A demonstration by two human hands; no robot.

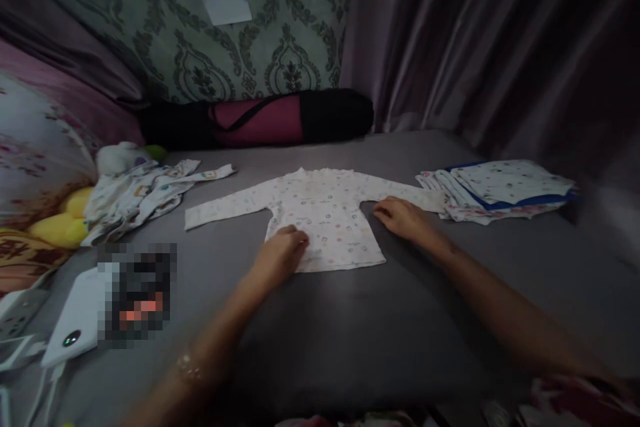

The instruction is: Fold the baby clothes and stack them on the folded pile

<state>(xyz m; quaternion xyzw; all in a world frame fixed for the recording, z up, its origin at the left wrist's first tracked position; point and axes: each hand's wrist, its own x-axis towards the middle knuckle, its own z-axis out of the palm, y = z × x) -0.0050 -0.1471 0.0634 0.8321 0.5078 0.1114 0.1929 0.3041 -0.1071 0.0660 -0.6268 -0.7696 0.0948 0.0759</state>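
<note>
We see a small white printed shirt (323, 214) spread flat mid-bed (350, 334), sleeves out; our left hand (281, 250) presses flat on its lower hem corner, our right hand (403, 217) rests open under its right sleeve

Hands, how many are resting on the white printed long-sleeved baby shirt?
2: the left hand lies flat on the white printed long-sleeved baby shirt at its lower left, and the right hand touches its right side under the sleeve.

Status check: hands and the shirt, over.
Left hand flat on shirt hem, open. Right hand open at right armpit. Shirt spread flat, sleeves out. Folded stack just beyond right sleeve.
</note>
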